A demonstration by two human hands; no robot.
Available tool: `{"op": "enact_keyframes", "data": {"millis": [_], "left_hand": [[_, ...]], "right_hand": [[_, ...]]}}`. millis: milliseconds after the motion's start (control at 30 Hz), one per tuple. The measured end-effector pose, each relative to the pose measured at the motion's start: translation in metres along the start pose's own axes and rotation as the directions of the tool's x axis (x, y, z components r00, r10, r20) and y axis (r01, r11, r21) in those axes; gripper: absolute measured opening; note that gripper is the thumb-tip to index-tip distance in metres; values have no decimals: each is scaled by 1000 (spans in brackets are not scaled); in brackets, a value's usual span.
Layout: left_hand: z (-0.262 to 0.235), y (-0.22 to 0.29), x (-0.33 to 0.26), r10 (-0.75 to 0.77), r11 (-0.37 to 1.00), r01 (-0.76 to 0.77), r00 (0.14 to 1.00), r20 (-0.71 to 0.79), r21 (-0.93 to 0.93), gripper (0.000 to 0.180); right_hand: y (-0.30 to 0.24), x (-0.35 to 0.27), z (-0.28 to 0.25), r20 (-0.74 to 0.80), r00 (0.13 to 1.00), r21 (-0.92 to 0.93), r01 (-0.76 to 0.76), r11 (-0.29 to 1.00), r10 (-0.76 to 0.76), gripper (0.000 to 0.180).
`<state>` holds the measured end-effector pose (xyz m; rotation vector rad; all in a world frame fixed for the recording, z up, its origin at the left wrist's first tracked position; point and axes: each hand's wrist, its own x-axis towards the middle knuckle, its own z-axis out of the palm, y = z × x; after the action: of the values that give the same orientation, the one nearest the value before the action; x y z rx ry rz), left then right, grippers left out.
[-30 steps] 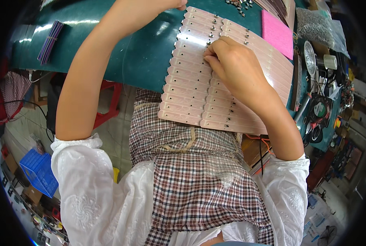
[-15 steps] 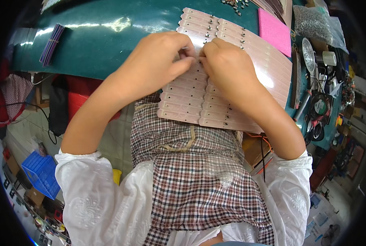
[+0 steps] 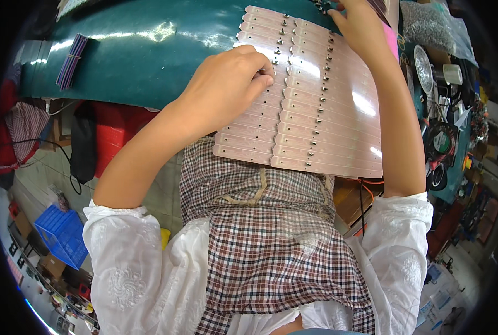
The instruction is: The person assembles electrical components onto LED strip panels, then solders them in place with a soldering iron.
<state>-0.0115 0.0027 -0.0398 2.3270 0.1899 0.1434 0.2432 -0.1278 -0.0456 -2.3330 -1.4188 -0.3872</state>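
Pinkish-beige scalloped strip panels (image 3: 310, 134) lie on the table's near edge and overhang my lap. Small metal clips (image 3: 323, 99) stand all down the right line of holes; on the left line they fill the upper part, with bare dark holes below. Over that left line is my left hand (image 3: 229, 78), fingers curled and thumb against forefinger; whatever is pinched there is hidden. My right hand (image 3: 360, 25) reaches to the far side, thumb and forefinger apart, beside a heap of small metal parts (image 3: 320, 6). The top of the picture cuts off some of its fingers.
A pink pad (image 3: 391, 40) shows behind my right forearm. To the right are a bag of small metal parts (image 3: 424, 25), a metal dish (image 3: 422, 68) and a tape roll (image 3: 450, 76). A banded bundle of purple strips (image 3: 72, 61) lies on the green tabletop (image 3: 131, 67).
My right hand has left the left line of holes and moved up and right to the heap of metal parts. My left hand stays near the same holes.
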Motion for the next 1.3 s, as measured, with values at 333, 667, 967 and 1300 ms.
{"op": "enact_keyframes", "data": {"millis": [333, 667, 967, 1300], "left_hand": [[5, -3, -3, 54, 998, -52, 997, -46, 42, 14], [10, -5, -6, 75, 996, -71, 994, -85, 51, 13], [19, -8, -9, 193, 966, -160, 970, -150, 204, 11], [19, -8, -11, 260, 898, -200, 960, -104, 391, 11]], "right_hand": [[6, 5, 16, 105, 991, 85, -92, 992, 83, 12], [-5, 3, 6, 36, 979, 155, -205, 967, 202, 12], [-9, -6, -7, 55, 968, 435, -243, 867, 244, 15], [-54, -38, -51, 332, 904, 605, -423, 675, 268, 19]]}}
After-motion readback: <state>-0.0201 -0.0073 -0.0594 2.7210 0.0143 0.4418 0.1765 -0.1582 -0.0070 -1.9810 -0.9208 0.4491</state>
